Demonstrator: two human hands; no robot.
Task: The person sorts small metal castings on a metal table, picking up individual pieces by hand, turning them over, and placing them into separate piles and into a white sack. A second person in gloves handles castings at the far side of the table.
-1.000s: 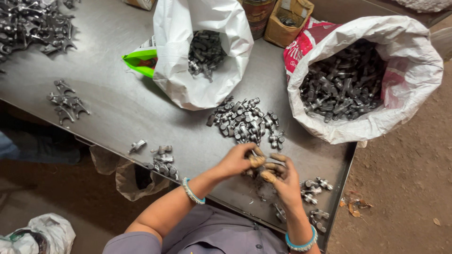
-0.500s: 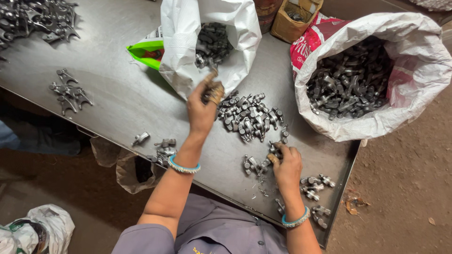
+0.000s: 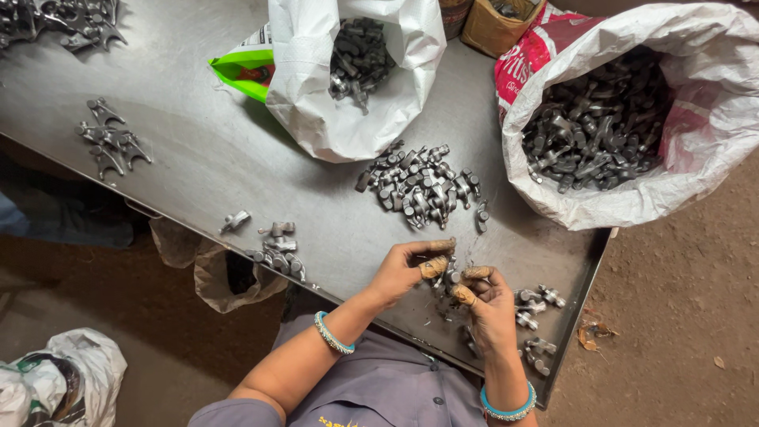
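**Small parts near the counter edge**

My left hand [image 3: 407, 269] and right hand [image 3: 486, 304] pinch one small metal part [image 3: 451, 277] together at the counter's [image 3: 198, 158] 6 o'clock edge. Loose grip could drop it off; the pile [image 3: 419, 186] sits at 12.

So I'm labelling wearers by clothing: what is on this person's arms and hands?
Both arms are bare from the short grey-purple sleeves down. Each wrist has a turquoise beaded bangle, left and right. No gloves; some fingertips are wrapped in tan tape or cots.
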